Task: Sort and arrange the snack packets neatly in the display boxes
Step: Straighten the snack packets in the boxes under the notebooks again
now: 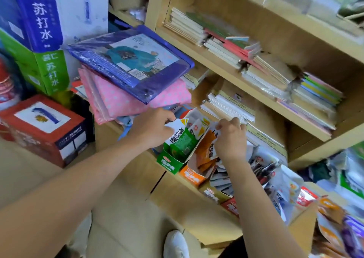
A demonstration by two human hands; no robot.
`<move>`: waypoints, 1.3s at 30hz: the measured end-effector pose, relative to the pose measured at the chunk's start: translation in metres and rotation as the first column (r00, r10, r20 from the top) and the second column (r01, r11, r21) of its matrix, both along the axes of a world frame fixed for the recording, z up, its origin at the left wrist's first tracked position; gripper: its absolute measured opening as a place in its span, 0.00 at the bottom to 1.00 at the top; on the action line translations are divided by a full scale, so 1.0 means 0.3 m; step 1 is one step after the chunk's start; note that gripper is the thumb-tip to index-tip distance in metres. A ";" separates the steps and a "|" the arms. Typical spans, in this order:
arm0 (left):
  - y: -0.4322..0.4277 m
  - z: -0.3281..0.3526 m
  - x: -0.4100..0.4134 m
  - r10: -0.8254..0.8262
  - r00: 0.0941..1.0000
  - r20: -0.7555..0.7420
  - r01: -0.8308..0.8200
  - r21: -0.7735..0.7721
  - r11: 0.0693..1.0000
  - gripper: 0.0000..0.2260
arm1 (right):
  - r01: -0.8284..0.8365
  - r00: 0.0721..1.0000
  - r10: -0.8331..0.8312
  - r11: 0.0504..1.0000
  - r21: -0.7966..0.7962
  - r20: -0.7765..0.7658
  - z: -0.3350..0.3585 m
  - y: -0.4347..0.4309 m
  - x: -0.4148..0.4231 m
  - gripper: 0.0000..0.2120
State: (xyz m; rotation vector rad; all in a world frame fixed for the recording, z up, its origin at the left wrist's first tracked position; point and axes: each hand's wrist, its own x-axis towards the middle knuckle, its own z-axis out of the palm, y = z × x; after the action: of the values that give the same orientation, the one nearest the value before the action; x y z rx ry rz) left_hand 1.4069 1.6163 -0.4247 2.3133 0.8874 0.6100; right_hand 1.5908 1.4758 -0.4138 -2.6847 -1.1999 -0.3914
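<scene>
- We see a wooden shelf (159,5) holding stacked notebooks (189,27).
- Left of the shelf, we see a blue wrapped package (134,61) atop pink dotted packs (118,102).
- Farther left, a red carton (39,131).

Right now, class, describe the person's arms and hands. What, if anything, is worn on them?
The left hand and right hand are bare: no gloves, rings or watch visible. The left forearm and right forearm show no sleeves, bands or markings as far as the picture reaches.
</scene>
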 end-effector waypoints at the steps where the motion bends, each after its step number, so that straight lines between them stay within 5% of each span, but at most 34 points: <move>1: 0.001 0.002 0.002 -0.033 0.999 0.013 0.033 -0.035 0.999 0.05 | -0.005 0.997 0.009 0.998 0.064 -0.070 -0.003 -0.008 0.019 0.18; 5: -0.005 0.014 0.010 -0.182 0.983 -0.041 0.178 -0.078 0.981 0.08 | -0.072 0.889 0.240 0.914 0.400 -0.389 0.006 -0.056 0.062 0.14; 8: -0.011 0.011 0.013 -0.227 0.974 -0.015 0.224 -0.115 0.968 0.09 | -0.133 0.837 0.361 0.864 0.485 -0.412 -0.004 -0.087 0.075 0.14; 15: -0.049 0.011 0.016 -0.362 0.932 -0.017 0.349 -0.222 0.910 0.12 | -0.418 0.820 0.483 0.872 0.257 -0.307 -0.053 -0.065 0.059 0.24; 20: -0.091 0.004 0.001 -0.453 0.887 -0.093 0.425 -0.222 0.878 0.18 | -0.548 0.735 0.537 0.830 0.106 -0.415 -0.064 -0.077 0.063 0.18; 24: -0.093 0.020 -0.012 -0.521 0.848 -0.094 0.478 -0.286 0.830 0.14 | -0.559 0.686 0.550 0.817 0.139 -0.476 -0.043 -0.113 0.051 0.24; 27: -0.065 0.025 0.010 -0.398 0.917 0.032 0.384 -0.349 0.855 0.07 | -0.553 0.631 0.589 0.798 0.240 -0.505 -0.031 -0.116 0.034 0.28; 31: 0.024 -0.031 0.090 -0.186 0.977 0.100 0.178 0.083 0.980 0.13 | -0.541 0.636 0.597 0.797 0.269 -0.489 -0.028 -0.122 0.022 0.27; 35: 0.061 -0.065 0.169 -0.276 0.955 -0.110 0.297 0.406 0.864 0.20 | -0.542 0.661 0.602 0.796 0.271 -0.448 -0.036 -0.128 0.015 0.25; 39: 0.055 -0.079 0.218 -0.192 0.955 -0.228 0.292 0.591 0.752 0.23 | -0.535 0.662 0.601 0.797 0.279 -0.448 -0.046 -0.131 0.019 0.24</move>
State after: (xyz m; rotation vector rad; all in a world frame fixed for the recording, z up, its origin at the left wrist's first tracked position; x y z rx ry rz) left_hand 1.4723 1.6328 -0.4485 3.0487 0.4588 0.6900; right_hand 1.5964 1.4367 -0.4276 -1.9371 -1.6495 0.3327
